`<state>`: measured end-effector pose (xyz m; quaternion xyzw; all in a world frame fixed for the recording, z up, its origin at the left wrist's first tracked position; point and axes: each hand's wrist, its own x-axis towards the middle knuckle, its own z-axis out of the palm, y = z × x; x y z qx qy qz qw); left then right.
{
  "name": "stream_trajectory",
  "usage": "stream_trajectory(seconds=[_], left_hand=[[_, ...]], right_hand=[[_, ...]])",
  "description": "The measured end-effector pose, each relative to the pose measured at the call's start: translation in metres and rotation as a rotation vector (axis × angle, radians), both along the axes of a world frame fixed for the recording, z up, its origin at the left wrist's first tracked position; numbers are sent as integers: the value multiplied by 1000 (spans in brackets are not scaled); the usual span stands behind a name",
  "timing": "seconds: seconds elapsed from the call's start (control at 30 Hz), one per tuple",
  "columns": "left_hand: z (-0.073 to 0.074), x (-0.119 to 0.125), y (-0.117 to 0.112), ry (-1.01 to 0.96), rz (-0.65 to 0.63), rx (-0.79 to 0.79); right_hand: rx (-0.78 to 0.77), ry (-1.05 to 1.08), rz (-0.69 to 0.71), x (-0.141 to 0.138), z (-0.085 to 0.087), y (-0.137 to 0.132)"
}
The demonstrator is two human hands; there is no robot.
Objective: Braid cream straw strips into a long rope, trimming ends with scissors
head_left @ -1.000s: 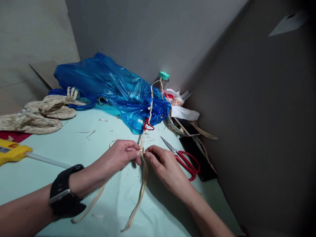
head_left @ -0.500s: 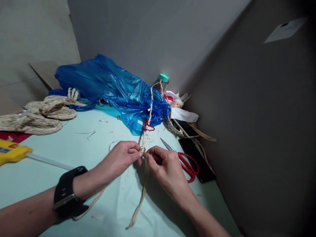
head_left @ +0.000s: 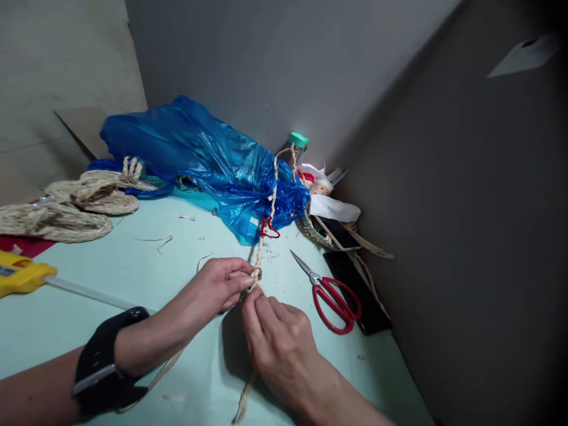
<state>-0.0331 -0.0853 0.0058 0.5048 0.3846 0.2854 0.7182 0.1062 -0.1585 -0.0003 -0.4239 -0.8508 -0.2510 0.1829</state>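
Observation:
A thin braided straw cord [head_left: 271, 201] runs from the far clutter down to my hands. My left hand [head_left: 219, 285], with a black watch on its wrist, pinches the cord's near end. Just below it my right hand [head_left: 277, 337] is closed on the loose flat straw strands [head_left: 244, 402] that hang from the braid toward me. Both hands touch at the braid's end, over a pale green table [head_left: 133, 278]. Another loose strand trails under my left forearm.
Red-handled scissors [head_left: 331, 296] lie right of my hands beside a black phone [head_left: 355, 290]. A blue plastic bag [head_left: 199, 160], coils of straw rope [head_left: 66, 207], a yellow tool [head_left: 22, 273], a green-capped bottle [head_left: 296, 145] and white clutter sit behind. Grey walls close the right side.
My right hand has dropped from beside the braid's end to below it, turning its back to the camera and gripping the loose strands. My left hand keeps its pinch.

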Motion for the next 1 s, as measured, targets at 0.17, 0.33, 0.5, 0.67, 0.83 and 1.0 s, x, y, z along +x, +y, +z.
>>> stream_trajectory(seconds=[0.17,0.33,0.5,0.67,0.83,1.0], left_hand=[[2,0,-1,43,15,-54],[4,-4,1,50,26,-17],[4,-5,2,-30,-45,43],[2,-4,0,-26,-89,79],[4,-5,-2,77,-77,147],[12,-9,-6,387,-109,401]], right_hand=[[-31,13,60,-4,0,0],[-345,482,-41,7,15,6],[-850,1127,-150,22,24,24],[-1418,1486,82,15,10,32],[-1219,1149,-68,15,9,29],[-956,900,-100,21,15,26]])
